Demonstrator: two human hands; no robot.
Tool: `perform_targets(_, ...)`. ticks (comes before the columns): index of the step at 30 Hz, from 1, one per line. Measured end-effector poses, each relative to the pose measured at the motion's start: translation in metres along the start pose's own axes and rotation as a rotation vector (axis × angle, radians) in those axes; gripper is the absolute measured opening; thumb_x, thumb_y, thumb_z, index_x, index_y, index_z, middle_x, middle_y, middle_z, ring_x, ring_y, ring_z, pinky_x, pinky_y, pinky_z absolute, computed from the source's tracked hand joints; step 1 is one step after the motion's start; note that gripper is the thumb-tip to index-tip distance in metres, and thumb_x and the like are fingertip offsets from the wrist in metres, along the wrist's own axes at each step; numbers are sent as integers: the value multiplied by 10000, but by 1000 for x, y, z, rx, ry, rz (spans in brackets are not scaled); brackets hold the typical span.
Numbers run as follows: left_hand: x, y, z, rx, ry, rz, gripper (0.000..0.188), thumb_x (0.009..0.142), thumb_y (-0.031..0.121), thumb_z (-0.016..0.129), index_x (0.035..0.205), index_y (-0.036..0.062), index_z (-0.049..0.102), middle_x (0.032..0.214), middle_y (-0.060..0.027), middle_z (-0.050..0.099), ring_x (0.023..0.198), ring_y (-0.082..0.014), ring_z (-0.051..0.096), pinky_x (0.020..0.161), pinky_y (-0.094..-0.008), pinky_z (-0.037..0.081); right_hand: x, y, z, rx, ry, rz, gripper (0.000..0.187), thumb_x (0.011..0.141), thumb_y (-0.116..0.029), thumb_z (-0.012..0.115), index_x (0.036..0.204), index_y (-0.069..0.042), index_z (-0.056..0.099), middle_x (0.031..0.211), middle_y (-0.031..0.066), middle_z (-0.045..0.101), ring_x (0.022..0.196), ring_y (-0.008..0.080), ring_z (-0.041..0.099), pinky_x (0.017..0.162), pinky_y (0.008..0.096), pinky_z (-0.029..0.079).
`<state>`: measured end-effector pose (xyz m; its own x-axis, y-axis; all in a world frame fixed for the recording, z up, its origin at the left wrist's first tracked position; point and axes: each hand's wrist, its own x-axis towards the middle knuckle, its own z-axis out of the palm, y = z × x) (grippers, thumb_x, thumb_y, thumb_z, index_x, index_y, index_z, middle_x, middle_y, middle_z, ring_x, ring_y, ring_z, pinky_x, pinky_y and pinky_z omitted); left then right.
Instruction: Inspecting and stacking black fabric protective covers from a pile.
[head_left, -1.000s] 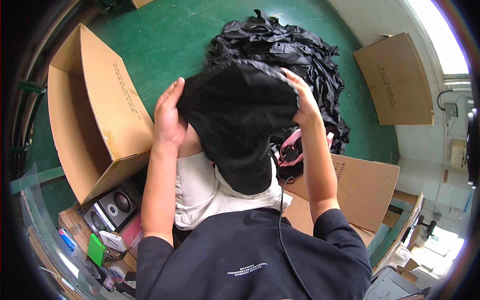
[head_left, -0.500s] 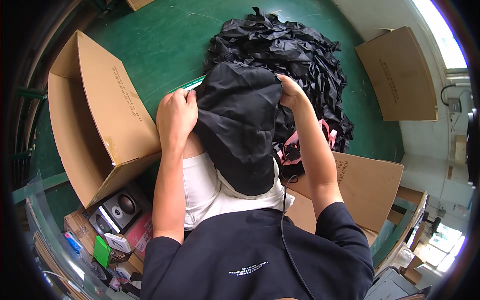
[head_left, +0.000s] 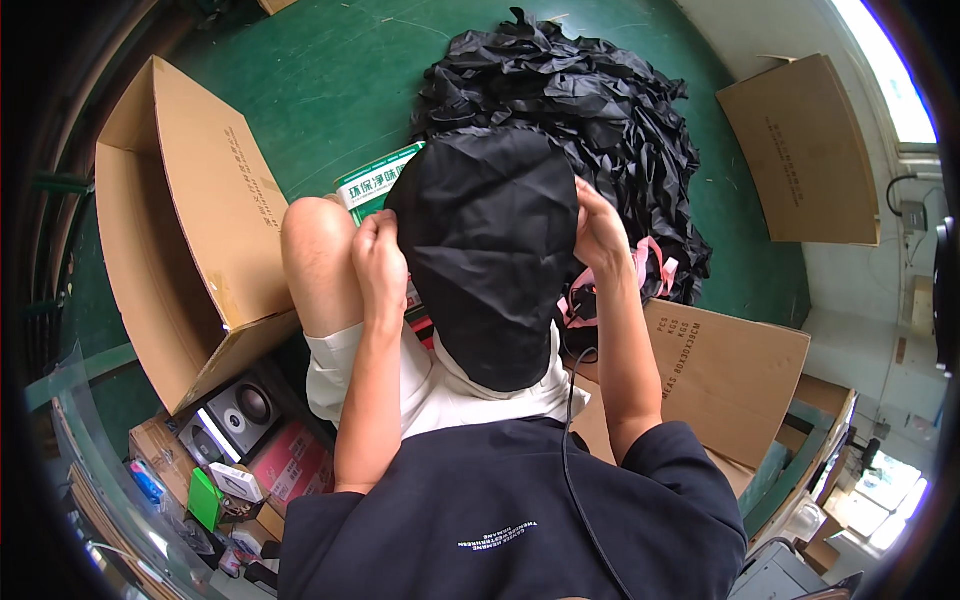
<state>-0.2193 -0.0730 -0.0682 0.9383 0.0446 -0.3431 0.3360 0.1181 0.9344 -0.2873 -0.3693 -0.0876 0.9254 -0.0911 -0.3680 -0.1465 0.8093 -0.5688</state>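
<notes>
One black cloth piece (head_left: 485,245): sat front and center, spread out flat-ish, with its narrow end hanging down over the pale shorts (head_left: 335,380).
Left hand (head_left: 382,265): had thumb and curled fingers pinched on the left edge of the cloth.
Right hand (head_left: 602,238): grasped the opposite edge; some fingertips were tucked out of sight, so I couldn't tell how hard they squeezed.
Step in hand: looked like opening out and straightening a single piece, just my read.
Next move: probably called for an even pinch on both sides and no hard tugging, since stuff that limp would fold over easily.
Cloth feel: seemed thin and smooth, slight sheen, soft creases; wide rounded top tapering to a rounded tip, kinda teardrop.
Black heap (head_left: 560,85): similar-looking fabric, all ruffled layers, piled on the green floor (head_left: 300,80) just beyond.
Green-and-white box (head_left: 378,180): poked out behind the cloth, near the left hand.
Pink strap (head_left: 656,262): lay by the heap, near the right forearm.
Open carton (head_left: 230,230): stiff brown cardboard, tipped on its side, off to the left.
</notes>
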Motion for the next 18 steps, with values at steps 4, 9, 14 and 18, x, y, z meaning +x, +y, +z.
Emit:
perform_targets(4,0,-8,5,-197,105,-78,332,1019,199,465,1116,-76,623,1041,-93,649,912,-159,582,861,-265,451,22,-2,4,-98,78,-92,224,1004,-71,478,1195,-10,578,963,38,682,779,97,677,708,221,581)
perform_targets(9,-15,-38,3,-204,138,-115,336,1050,197,426,1053,-70,630,988,-97,652,864,-156,574,820,-273,454,31,41,11,-392,268,-105,119,964,-107,617,1042,-18,607,861,33,667,707,85,621,642,231,523)
perform_targets(14,-27,-55,-7,58,111,66,341,1058,195,425,925,-59,609,844,-69,631,782,-134,527,753,-274,441,13,76,-4,-456,317,-304,155,985,-132,604,1061,2,588,876,32,665,732,67,615,660,217,519)
perform_targets(18,-27,-57,-8,5,85,33,312,1051,207,443,979,-55,597,915,-70,632,843,-140,544,808,-271,447,9,87,-4,-574,344,-307,151,963,-111,633,1050,2,585,880,35,661,723,74,603,651,220,511)
